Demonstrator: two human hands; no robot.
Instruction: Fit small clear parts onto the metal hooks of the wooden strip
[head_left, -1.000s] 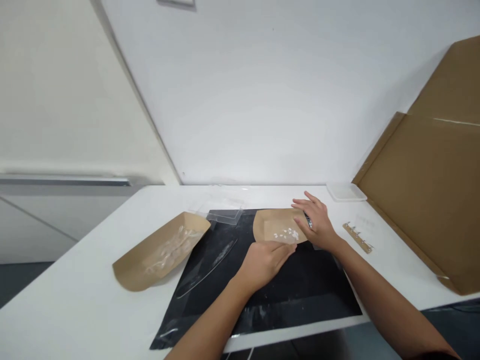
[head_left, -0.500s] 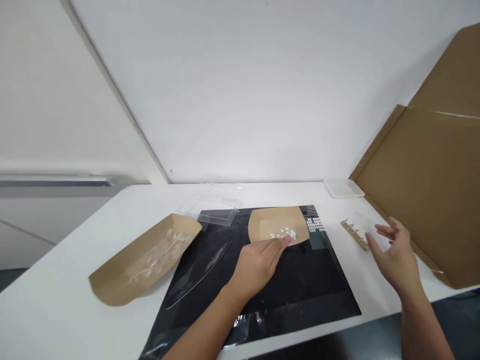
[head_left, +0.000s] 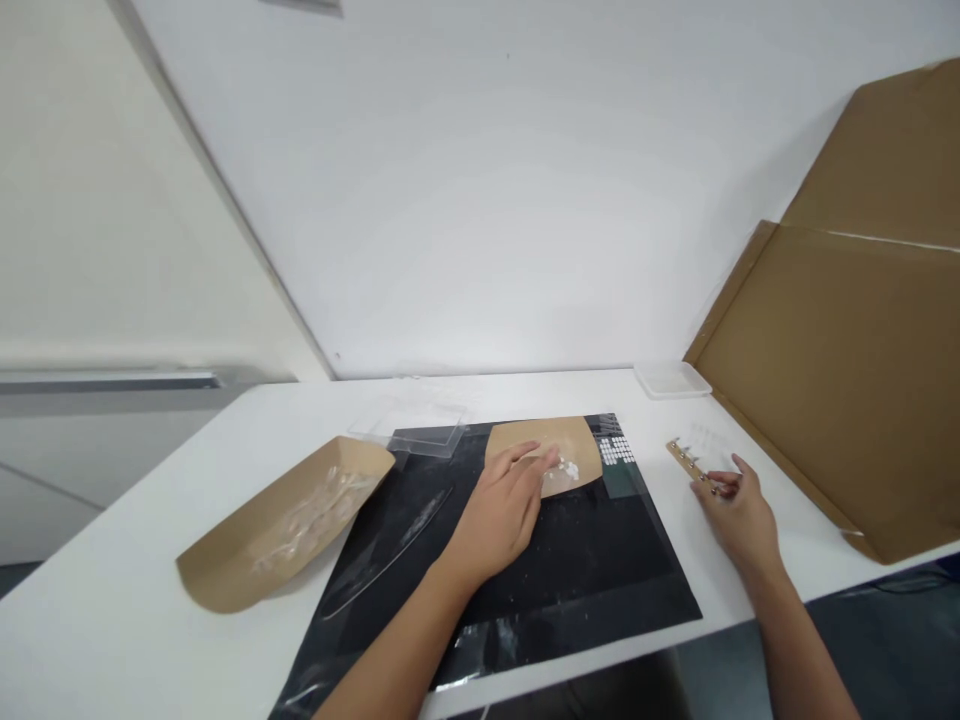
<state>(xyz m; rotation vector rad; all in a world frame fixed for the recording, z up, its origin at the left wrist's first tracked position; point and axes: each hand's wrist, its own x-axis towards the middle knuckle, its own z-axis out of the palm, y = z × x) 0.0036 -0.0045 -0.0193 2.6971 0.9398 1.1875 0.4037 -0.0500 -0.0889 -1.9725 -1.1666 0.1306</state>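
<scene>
My left hand (head_left: 506,505) lies over the near edge of a shallow brown paper tray (head_left: 517,433), fingers stretched and apart. Small white pieces (head_left: 571,469) sit in the tray just beyond its fingertips; the hand hides part of the tray. On the right, my right hand (head_left: 739,510) has its thumb and fingers on either side of the near end of a narrow brown strip (head_left: 682,459) fitted with several small shiny metal pieces. That end is partly covered by the fingers. Some clear, thin material (head_left: 709,437) is beside the strip.
A black mat (head_left: 577,560) with rows of white dots (head_left: 617,450) lies under the tray. To the left are a larger brown tray (head_left: 225,560) holding clear plastic bags (head_left: 315,515) and clear sheets (head_left: 420,430). A clear lidlike container (head_left: 671,380) and an upright cardboard box (head_left: 847,370) stand right.
My right hand has moved in left and down onto the brown strip, its fingers closing around the near end. My left hand has drawn slightly left, its fingers spreading over the tray. The view has shifted a little.
</scene>
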